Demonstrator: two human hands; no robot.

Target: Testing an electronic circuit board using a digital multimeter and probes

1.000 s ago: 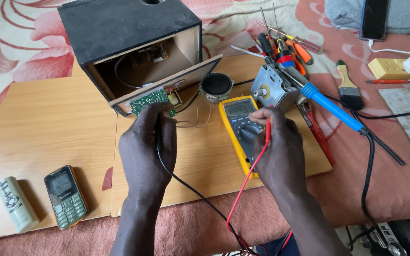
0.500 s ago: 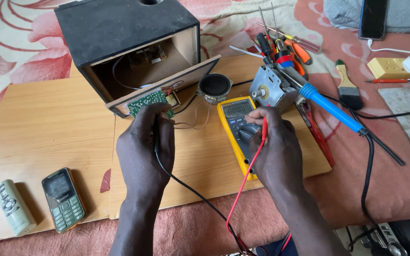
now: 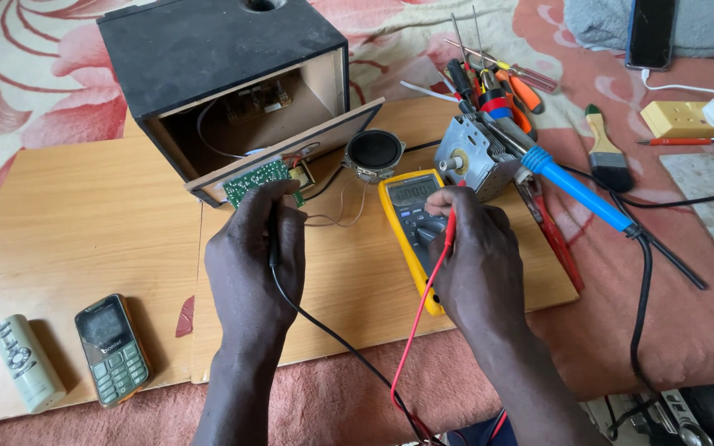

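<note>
My left hand [image 3: 254,256] grips a black test probe [image 3: 273,235], its tip pointing at the green circuit board [image 3: 256,178] that hangs from the open black speaker box [image 3: 217,62]. My right hand [image 3: 477,256] holds a red test probe [image 3: 449,231] and rests on the dial of the yellow multimeter [image 3: 411,215], which lies flat on the wooden board [image 3: 85,215]. Black and red leads run back from both hands toward me. A small round speaker [image 3: 373,154] lies beside the box, joined to it by thin wires.
A metal motor [image 3: 477,153], a blue-handled soldering iron [image 3: 576,188], screwdrivers [image 3: 510,83] and a paintbrush [image 3: 606,153] lie to the right on the red cloth. A mobile phone [image 3: 111,347] and a small remote [image 3: 27,362] rest at the board's near left. A yellow socket block [image 3: 683,120] sits at far right.
Both hands stay almost where they were. The view has shifted slightly; the left hand's probe remains at the circuit board and the right hand stays on the multimeter.
</note>
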